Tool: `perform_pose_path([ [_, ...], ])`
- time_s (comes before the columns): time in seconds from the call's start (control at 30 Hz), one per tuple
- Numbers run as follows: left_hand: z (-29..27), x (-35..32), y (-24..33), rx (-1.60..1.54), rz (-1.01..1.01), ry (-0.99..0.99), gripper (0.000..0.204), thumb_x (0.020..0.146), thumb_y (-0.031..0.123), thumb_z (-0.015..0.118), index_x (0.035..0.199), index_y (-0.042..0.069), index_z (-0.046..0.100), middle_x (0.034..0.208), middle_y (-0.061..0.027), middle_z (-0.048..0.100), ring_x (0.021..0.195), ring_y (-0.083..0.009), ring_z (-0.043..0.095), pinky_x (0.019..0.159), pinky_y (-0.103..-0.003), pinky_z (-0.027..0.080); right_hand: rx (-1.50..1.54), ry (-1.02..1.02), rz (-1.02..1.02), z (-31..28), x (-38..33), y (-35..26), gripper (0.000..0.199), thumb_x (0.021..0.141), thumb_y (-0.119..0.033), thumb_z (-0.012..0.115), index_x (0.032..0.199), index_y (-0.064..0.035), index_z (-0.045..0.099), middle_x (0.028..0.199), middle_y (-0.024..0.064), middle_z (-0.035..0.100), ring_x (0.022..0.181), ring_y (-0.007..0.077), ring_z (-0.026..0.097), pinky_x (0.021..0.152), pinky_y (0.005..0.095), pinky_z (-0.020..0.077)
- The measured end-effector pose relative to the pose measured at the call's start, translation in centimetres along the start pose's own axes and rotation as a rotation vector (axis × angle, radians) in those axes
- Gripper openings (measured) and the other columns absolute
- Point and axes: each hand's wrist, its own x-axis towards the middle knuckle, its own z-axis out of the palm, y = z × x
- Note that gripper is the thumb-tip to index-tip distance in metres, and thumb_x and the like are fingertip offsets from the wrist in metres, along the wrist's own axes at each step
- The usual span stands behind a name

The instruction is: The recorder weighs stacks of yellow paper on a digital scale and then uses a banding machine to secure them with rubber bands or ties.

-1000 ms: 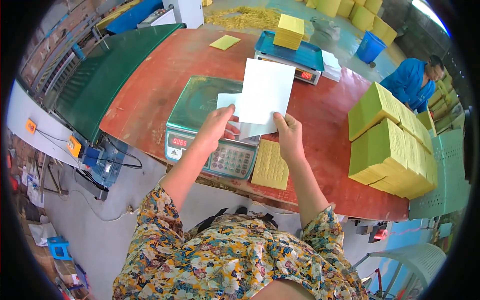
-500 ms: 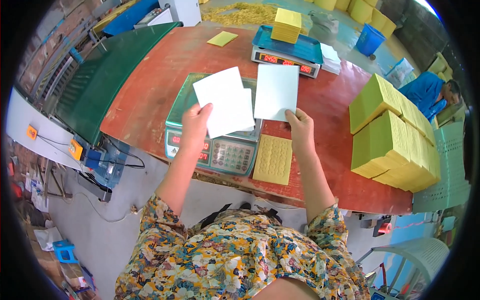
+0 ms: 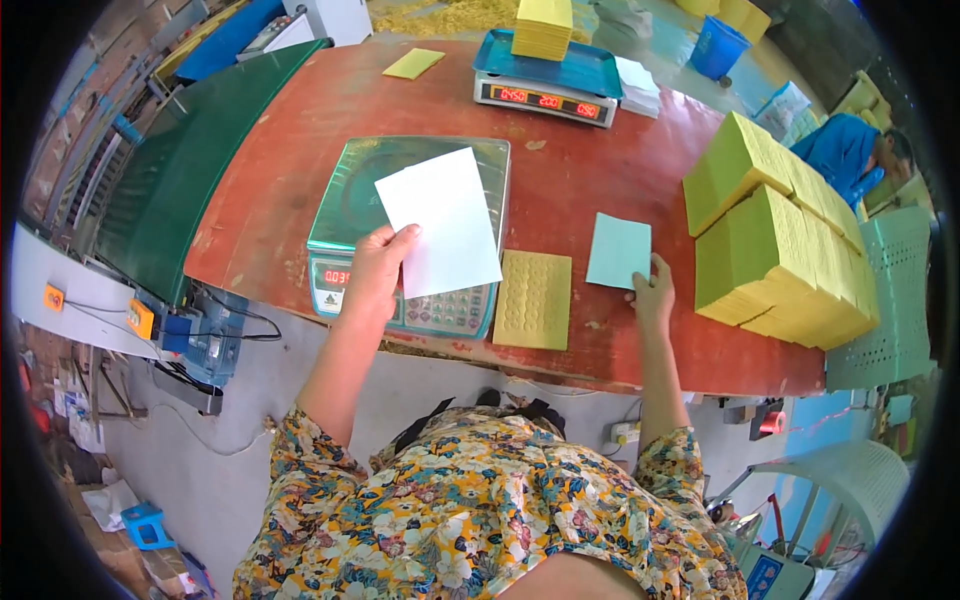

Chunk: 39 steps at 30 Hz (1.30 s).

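My left hand is closed on white paper sheets, the thumb lying across their left edge. They are held over a scale with a clear-covered plate and a keypad, hiding part of both. To the right, my right hand pinches the lower right corner of a pale blue-green sheet, low over the red table. Between the hands, a yellow embossed sheet lies beside the scale.
Stacked yellow sheets stand at the table's right side. A second scale at the back bears a yellow stack, with white sheets beside it. Past the right stacks is a person in blue. A green-topped machine adjoins the left.
My right hand has moved right and down with its sheet, away from the white sheets. My left hand has shifted slightly left and down, and its sheets now overlap more neatly.
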Motion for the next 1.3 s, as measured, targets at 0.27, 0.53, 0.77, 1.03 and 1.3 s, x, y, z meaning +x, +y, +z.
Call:
perform_pose_path([
  [0.27,5.2,-1.5,-1.8,0.087,0.009,-0.160,0.021,0.095,0.020,0.065,0.098,0.000,0.069,0.081,-0.0010,0.065,0.066,-0.0057,0.057,0.055,-0.023,0.046,-0.265,0.164,-0.602,0.0,-4.8,-6.4,0.029,0.087,-0.019,0.071,0.109,-0.0009,0.066,0.095,0.0118,0.068,0.088,0.0244,0.064,0.080,0.0365,0.0510],
  [0.53,6.8,-3.7,-2.6,0.215,0.123,-0.252,0.025,0.097,0.023,0.064,0.101,-0.001,0.069,0.083,0.0014,0.066,0.071,-0.0030,0.054,0.064,-0.022,0.045,0.210,-0.362,-0.311,5.6,-9.4,-11.5,0.024,0.091,-0.018,0.071,0.081,0.0007,0.060,0.071,-0.0012,0.059,0.067,0.0057,0.050,0.059,0.0259,0.0428],
  [0.77,5.4,-4.2,-2.6,-0.013,0.087,-0.204,0.024,0.099,0.026,0.062,0.092,0.003,0.067,0.078,0.0053,0.058,0.070,-0.0017,0.046,0.061,-0.021,0.039,0.266,-0.424,-0.283,5.9,-9.1,-10.5,0.019,0.096,-0.016,0.065,0.084,-0.0005,0.065,0.072,-0.0055,0.056,0.067,0.0038,0.046,0.056,0.0242,0.0392],
  [1.03,5.0,-3.0,-3.0,0.093,0.165,-0.146,0.028,0.099,0.024,0.059,0.079,0.004,0.061,0.069,0.0050,0.049,0.065,-0.0038,0.039,0.058,-0.025,0.035,0.314,-0.377,-0.191,7.2,-8.1,-9.1,0.021,0.098,-0.017,0.062,0.097,0.0025,0.070,0.075,-0.0038,0.058,0.068,0.0041,0.047,0.057,0.0246,0.0403],
  [1.3,-0.2,6.4,0.9,0.806,0.452,0.215,0.029,0.092,0.021,0.060,0.074,-0.001,0.055,0.067,-0.0133,0.056,0.061,-0.0202,0.051,0.060,-0.037,0.042,0.646,-0.122,-0.148,6.8,-6.3,-8.3,0.015,0.096,-0.014,0.064,0.094,0.0003,0.066,0.079,-0.0008,0.061,0.067,0.0062,0.052,0.058,0.0240,0.0440],
])
